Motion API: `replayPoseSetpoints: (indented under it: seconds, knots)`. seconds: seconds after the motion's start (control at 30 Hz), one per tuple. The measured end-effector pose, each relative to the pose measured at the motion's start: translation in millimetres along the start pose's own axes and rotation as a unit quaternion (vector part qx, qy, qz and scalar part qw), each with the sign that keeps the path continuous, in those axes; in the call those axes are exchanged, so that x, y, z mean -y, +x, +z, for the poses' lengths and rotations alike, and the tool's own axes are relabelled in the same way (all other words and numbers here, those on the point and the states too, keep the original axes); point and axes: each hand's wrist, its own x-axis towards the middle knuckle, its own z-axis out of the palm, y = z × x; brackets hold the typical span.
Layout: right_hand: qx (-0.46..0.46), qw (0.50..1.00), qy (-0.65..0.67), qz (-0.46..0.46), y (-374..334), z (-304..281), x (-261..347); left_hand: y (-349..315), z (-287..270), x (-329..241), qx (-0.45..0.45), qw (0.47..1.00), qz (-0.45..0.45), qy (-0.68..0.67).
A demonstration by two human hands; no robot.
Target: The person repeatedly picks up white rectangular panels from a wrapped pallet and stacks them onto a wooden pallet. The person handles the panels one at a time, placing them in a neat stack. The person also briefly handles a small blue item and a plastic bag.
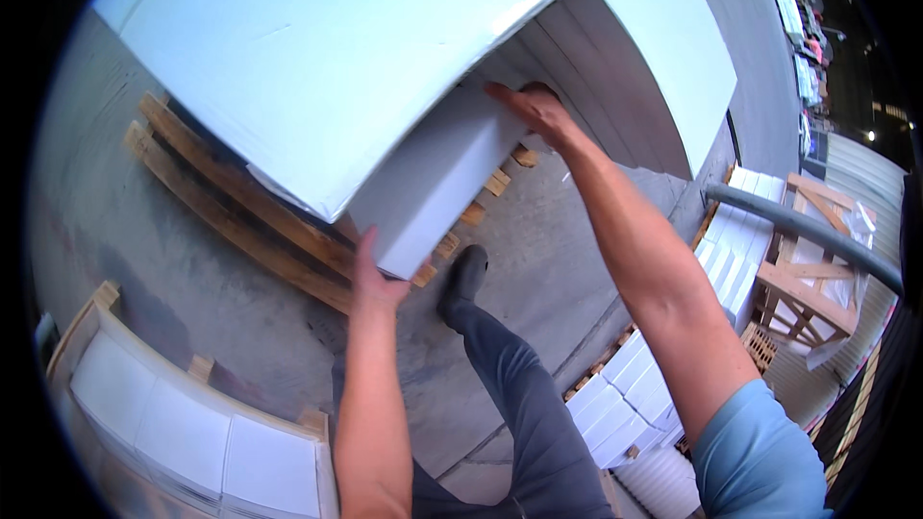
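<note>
A long white box (447,168) lies low at the edge of a wooden pallet (264,211), partly beneath the overhang of a large white stack (336,48). My left hand (377,274) grips the box's near end, its thumb up along the side and its fingers hidden underneath. At the far end, my right hand (538,113) closes around the box's corner, one digit lying along the top. Both arms are stretched forward. Whether the box is lifted or still resting on the pallet, I cannot tell.
Another tall white stack (663,48) rises beyond my right hand. White packs (183,432) sit in a wooden-edged pallet at lower left. To the right are white bundles (615,404), a grey rail (803,231) and a wooden crate (817,269). My shoe (464,279) stands beside the pallet.
</note>
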Motion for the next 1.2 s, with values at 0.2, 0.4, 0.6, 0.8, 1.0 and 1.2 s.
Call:
replayPoseSetpoints:
  seconds: [0.2, 0.4, 0.6, 0.8, 1.0, 1.2]
  knots:
    - [0.191, 0.97, 0.067, 0.133, 13, -9, -13, -4, -3, 26, -0.04, 0.999, 0.002, -0.012]
    - [0.161, 0.971, 0.138, 0.107, -1, 4, -57, 2, -37, 27, 0.02, 0.999, 0.04, -0.003]
    - [0.128, 0.95, 0.218, 0.184, -131, 89, -88, -65, -127, 5, 0.009, 0.995, 0.027, 0.095]
    - [0.214, 0.927, 0.201, 0.233, -260, 173, -94, -202, -240, 30, -0.091, 0.996, -0.006, 0.017]
    - [0.296, 0.921, 0.085, 0.237, -350, 264, -31, -289, -379, 52, -0.113, 0.988, 0.011, -0.107]
    - [0.297, 0.934, 0.038, 0.193, -411, 341, 65, -360, -462, 8, -0.093, 0.98, 0.06, -0.165]
